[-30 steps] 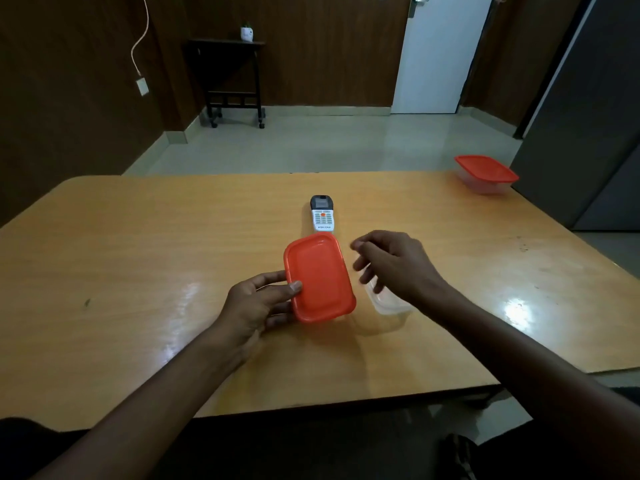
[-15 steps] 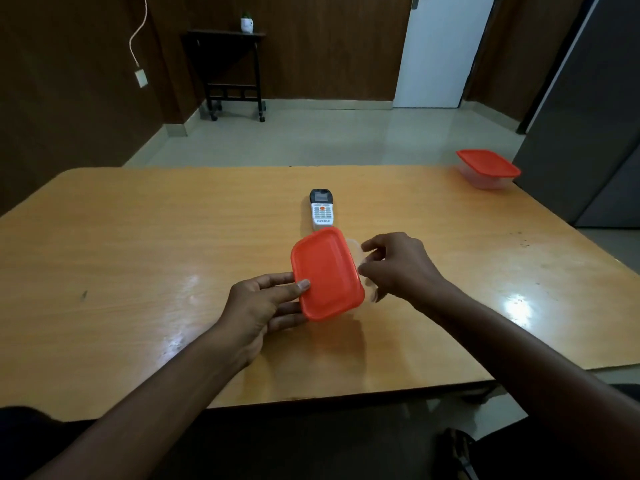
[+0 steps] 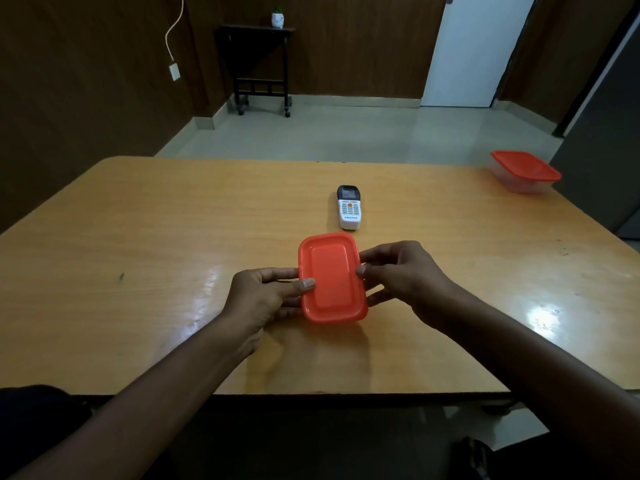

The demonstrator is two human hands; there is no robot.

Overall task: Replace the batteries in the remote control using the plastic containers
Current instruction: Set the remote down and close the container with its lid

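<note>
We hold the orange lid from both sides. Our left hand pinches its left edge with thumb on top, and our right hand curls fingers round the right edge, maybe to press it onto a tub we cannot see. The remote lies just beyond, buttons up. A second container sits well apart on the shiny wooden table, in a dim room.

Dark wood walls, pale floor, white door.
</note>
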